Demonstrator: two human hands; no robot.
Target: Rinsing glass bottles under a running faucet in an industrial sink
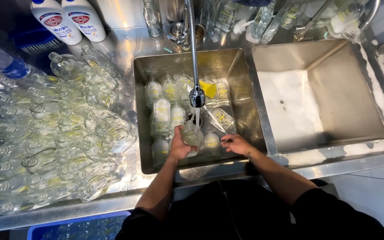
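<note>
Where the steel counter (125, 46) runs wall to wall, stamped and wet, two basins are sunk into it: the right basin (334, 89), matt and lined with white foam, and the left basin (241, 89), its floor packed with clear bottles (162, 116) lying and standing close together. Left of the basins, a heap of bottles (63, 133), all clear glass with short necks, lies on its sides in overlapping rows, touching throughout. A blue crate (74, 224) shows at the lower edge, holding more glass. Two white plastic bottles (70, 18) with red labels stand at the back. A coiled spring faucet (194, 53) hangs over the left basin, water running from its nozzle. A yellow sponge (209, 89) lies among the bottles at the back of the basin. The held bottle (192, 133) sits directly under the stream, above the basin floor: rigid, rounded, smooth glass, judged moderately heavy when filling, slippery with water and soap, and breakable against steel or its neighbours; the body below the shoulder looks the surest hold. The left hand (179, 146) is wrapped round that body from the left. The right hand (236, 144) is loosely curled just beside it, whether pinching anything cannot be told.
</note>
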